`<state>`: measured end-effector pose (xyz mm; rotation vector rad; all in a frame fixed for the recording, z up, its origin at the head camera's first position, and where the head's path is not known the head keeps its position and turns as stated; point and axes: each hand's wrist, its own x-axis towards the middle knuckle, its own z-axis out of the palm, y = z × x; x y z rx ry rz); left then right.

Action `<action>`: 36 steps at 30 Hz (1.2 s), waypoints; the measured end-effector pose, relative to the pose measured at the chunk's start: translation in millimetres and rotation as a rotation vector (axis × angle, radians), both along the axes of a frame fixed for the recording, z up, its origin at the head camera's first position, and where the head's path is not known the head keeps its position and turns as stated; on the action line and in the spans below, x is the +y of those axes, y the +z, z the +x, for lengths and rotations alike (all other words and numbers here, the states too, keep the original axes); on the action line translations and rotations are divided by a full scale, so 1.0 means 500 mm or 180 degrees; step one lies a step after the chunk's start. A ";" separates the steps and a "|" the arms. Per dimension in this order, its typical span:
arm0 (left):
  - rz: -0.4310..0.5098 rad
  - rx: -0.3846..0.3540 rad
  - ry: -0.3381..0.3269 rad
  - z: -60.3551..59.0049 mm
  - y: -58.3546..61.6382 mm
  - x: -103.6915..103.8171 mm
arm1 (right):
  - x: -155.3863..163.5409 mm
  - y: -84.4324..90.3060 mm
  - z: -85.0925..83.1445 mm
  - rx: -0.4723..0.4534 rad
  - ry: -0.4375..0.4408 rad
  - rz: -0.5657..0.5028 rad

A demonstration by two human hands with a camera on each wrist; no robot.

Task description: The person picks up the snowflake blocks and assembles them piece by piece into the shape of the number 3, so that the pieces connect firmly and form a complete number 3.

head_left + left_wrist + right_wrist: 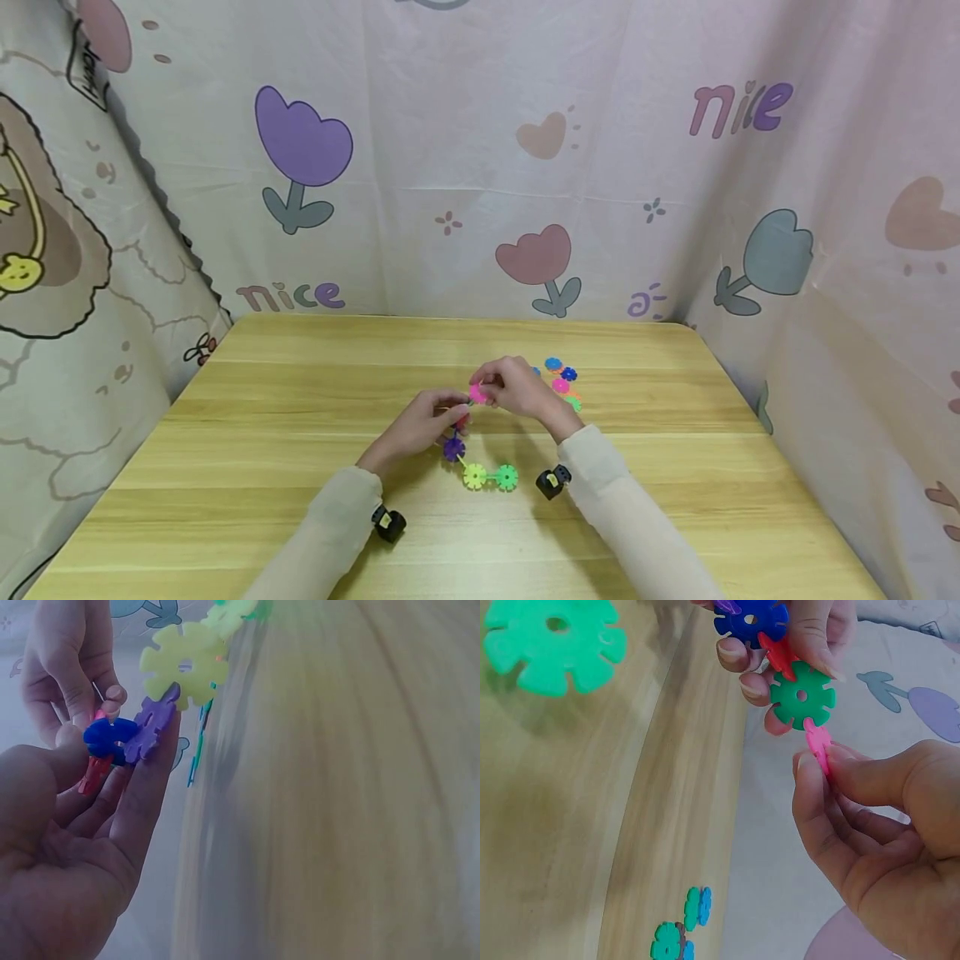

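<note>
A chain of notched plastic discs hangs between both hands above the table. My left hand [423, 423] grips it around the red disc [778, 655] and the green disc [802, 696], with a blue disc [110, 741] and a purple disc [152, 724] beside its fingers. My right hand [519, 387] pinches a pink disc [819, 745] between thumb and forefinger; its edge meets the green disc's edge. At the chain's near end are a yellow disc [475, 477] and a light green disc [507, 477].
Loose discs lie beyond the right hand on the wooden table [300, 367], among them a blue disc [553, 364], a dark blue disc [569, 374] and a second pink disc [560, 386]. A printed curtain [420, 250] hangs along the table's back edge.
</note>
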<state>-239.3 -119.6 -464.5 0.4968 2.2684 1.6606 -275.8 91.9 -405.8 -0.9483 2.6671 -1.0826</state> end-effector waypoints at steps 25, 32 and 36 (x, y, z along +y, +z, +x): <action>0.0078 0.0149 0.0007 -0.008 -0.013 -0.015 | 0.031 -0.010 -0.015 -0.0244 -0.0241 -0.0221; 0.0212 0.0022 -0.0053 -0.006 -0.009 -0.023 | 0.073 -0.014 -0.032 -0.0140 -0.0463 0.0023; 0.0262 -0.0057 -0.0063 -0.004 -0.005 -0.025 | 0.091 -0.021 -0.041 0.0042 -0.0542 0.0303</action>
